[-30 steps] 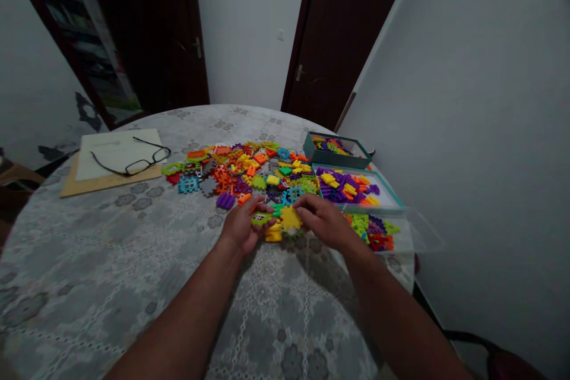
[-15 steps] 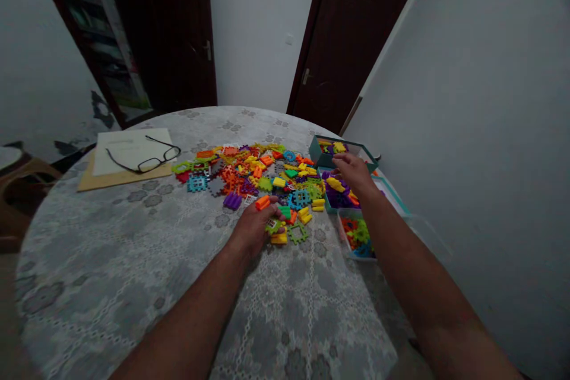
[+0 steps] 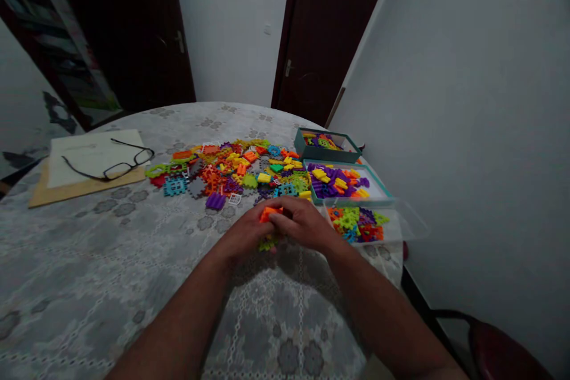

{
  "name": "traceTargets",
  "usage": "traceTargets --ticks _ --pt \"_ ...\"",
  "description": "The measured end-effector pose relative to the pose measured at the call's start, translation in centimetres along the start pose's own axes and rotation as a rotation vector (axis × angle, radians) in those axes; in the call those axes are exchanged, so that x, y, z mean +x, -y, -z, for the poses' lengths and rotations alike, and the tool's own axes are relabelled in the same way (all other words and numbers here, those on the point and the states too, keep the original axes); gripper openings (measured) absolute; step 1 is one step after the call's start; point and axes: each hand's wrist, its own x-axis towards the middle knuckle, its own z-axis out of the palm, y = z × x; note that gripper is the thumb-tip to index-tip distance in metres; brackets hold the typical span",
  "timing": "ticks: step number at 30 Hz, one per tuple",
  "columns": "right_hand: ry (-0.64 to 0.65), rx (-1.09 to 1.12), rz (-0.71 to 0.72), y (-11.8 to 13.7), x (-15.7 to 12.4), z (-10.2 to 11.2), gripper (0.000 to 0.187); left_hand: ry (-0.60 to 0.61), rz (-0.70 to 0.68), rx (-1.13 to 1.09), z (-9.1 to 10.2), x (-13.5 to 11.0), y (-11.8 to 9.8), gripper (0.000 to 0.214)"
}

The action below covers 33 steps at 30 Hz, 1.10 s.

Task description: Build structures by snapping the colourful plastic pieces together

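Note:
My left hand (image 3: 244,233) and my right hand (image 3: 301,223) meet above the near side of the table, fingers closed together. Between them shows an orange plastic building block (image 3: 268,214), gripped by my left hand with my right thumb and fingers against it. A lime-green toothed building piece (image 3: 267,242) peeks out below my left fingers; how it is held is partly hidden. Just beyond my hands spreads a heap of coloured interlocking pieces (image 3: 222,169), with a purple ridged block (image 3: 216,200) at its near edge.
To the right stand a dark teal box (image 3: 327,154), a teal-rimmed box (image 3: 385,189) and a clear plastic container (image 3: 356,238), all holding pieces. Glasses (image 3: 118,171) lie on paper (image 3: 80,148) at the left. A patterned cloth covers the round table (image 3: 146,285).
My right hand has come back from the boxes and joined my left hand at the orange block. My left hand stays near the heap's front. The view has shifted right.

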Motion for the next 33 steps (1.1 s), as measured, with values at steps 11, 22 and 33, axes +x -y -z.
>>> traceTargets --ticks 11,22,33 --pt "-0.710 -0.518 -0.362 -8.2 -3.7 8.6 0.039 -0.230 -0.044 -0.474 1.2 0.4 -0.7 0.035" --pt "-0.464 -0.656 -0.362 -9.7 -3.8 8.3 0.040 -0.284 -0.036 -0.463 1.2 1.2 -0.1 0.027" --pt "-0.153 -0.793 -0.528 -9.4 -2.5 7.7 0.039 -0.418 -0.035 -0.440 1.1 1.5 0.0 0.009"
